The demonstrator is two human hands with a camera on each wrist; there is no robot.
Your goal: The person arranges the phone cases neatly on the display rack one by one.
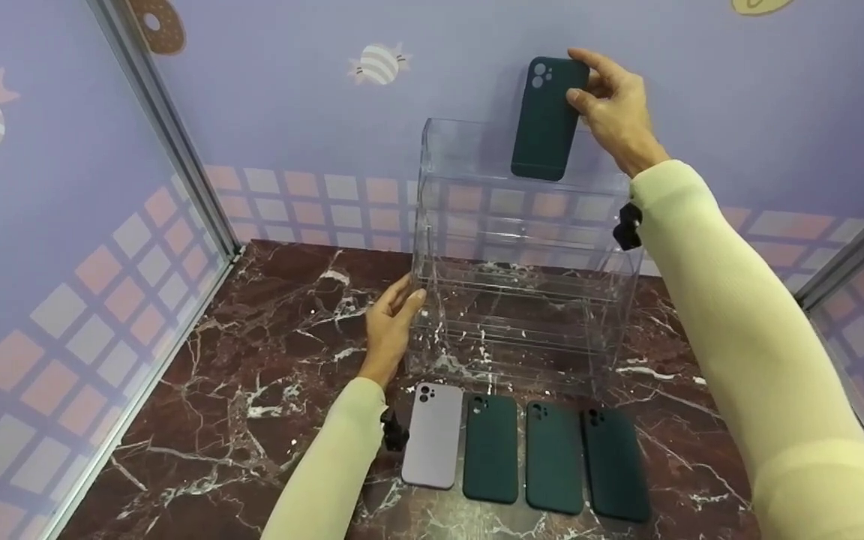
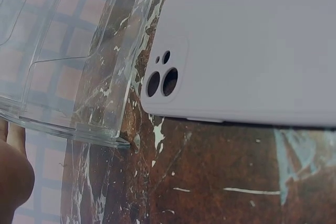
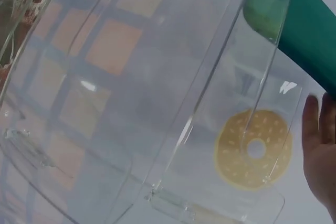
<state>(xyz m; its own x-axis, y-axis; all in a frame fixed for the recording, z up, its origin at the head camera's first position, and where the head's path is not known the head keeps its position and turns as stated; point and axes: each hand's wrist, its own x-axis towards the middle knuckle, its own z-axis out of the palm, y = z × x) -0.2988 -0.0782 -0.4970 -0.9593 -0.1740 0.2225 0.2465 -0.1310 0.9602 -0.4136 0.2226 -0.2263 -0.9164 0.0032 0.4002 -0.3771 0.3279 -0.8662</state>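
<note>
My right hand (image 1: 618, 112) pinches a dark green phone case (image 1: 548, 120) along its right edge, thumb on the back face. The case stands nearly upright, camera cutouts at the top left. Its lower end overlaps the top tier of a clear tiered rack (image 1: 522, 225); in the right wrist view, a corner of the green case (image 3: 310, 30) shows through the clear panel. My left hand (image 1: 391, 322) rests against the rack's left side with extended fingers. Close to that wrist lies a pale lilac phone case (image 2: 241, 51), cutouts toward the rack.
In front of the rack, the lilac case (image 1: 433, 435) starts a row with three dark green cases (image 1: 490, 450) on the dark red marbled tabletop (image 1: 252, 420). A patterned wall (image 1: 289, 112) stands behind the rack, and a side panel with a metal frame (image 1: 169, 127) borders the left.
</note>
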